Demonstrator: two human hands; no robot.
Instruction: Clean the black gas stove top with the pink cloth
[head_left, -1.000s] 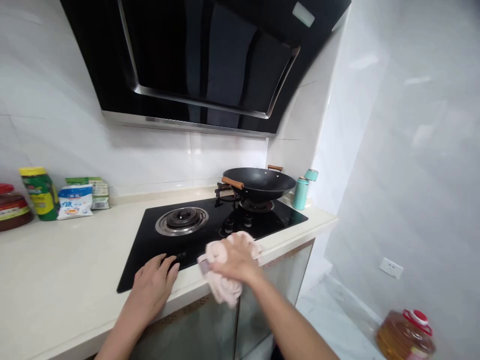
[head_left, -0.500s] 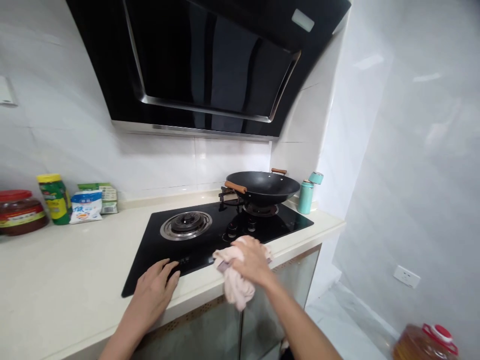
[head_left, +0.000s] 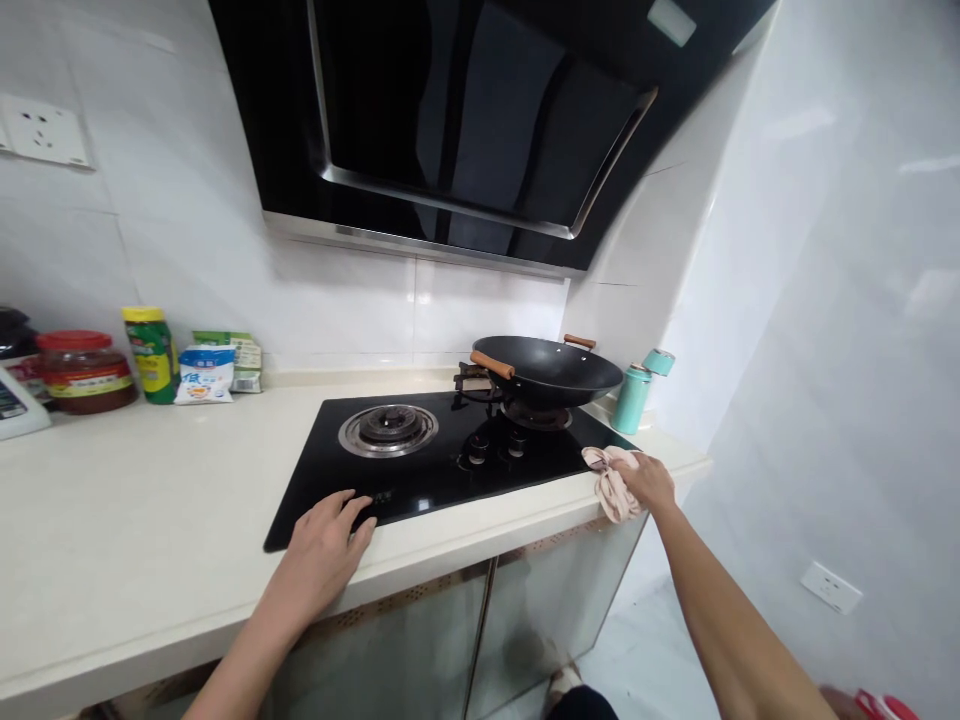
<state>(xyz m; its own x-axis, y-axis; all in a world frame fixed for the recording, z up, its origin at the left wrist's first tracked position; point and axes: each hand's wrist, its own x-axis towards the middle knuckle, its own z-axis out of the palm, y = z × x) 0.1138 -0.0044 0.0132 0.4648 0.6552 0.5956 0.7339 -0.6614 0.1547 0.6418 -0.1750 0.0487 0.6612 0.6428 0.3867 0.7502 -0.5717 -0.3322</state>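
- Right grip first: the right hand point(head_left: 649, 484) has its fingers bunched around a pale pink cloth point(head_left: 616, 495), pretty snug from what I can see, though some fingers are hidden.
- The cloth is at the front right corner of the black hob point(head_left: 442, 490), mostly left of that hand, with a loose end drooping over the front edge of the bench point(head_left: 150, 500). Too scrunched to have a real long axis.
- Main relation imo: the hob's long side runs left to right, and nearly all of it lies left of the cloth. Right hand's obviously the nearer one.
- Left hand point(head_left: 328, 545) is at the hob's front left, fingers loosely curled, nothing in them. Can't tell if the fingertips actually touch the glass.
- Wok point(head_left: 551, 368) sits behind and left of the cloth, green bottle point(head_left: 631, 402) just behind it.
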